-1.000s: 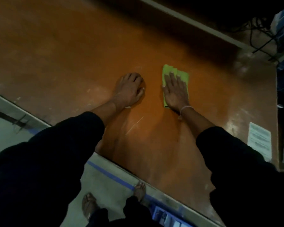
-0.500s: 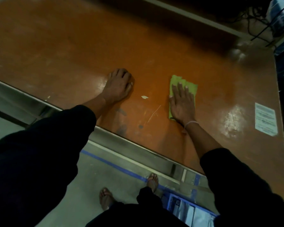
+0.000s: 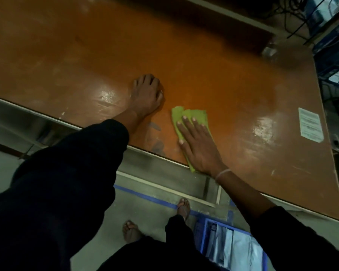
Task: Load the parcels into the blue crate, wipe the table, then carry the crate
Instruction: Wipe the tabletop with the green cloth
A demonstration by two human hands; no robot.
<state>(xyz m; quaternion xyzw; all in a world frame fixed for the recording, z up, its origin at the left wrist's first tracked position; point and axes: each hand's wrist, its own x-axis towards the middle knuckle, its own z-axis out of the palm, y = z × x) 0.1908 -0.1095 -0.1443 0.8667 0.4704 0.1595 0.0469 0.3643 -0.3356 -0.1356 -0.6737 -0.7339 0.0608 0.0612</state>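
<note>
We press our right hand (image 3: 199,145) flat, fingers straight and spread, on a crumpled lime-green cloth (image 3: 192,116) near the front edge of the glossy, scuffed orange-brown table (image 3: 233,79). Our left hand (image 3: 147,94) rests on the tabletop with fingers curled, seemingly holding nothing. On the floor below sits the blue crate (image 3: 203,237), holding pale plastic-wrapped parcels (image 3: 235,249).

We see the green cloth (image 3: 192,116) only in part, most of it under our right hand (image 3: 199,147). The blue crate (image 3: 203,237) is cut off by the bottom edge and our sleeve. The print on the white label (image 3: 310,125) is too small to read.
</note>
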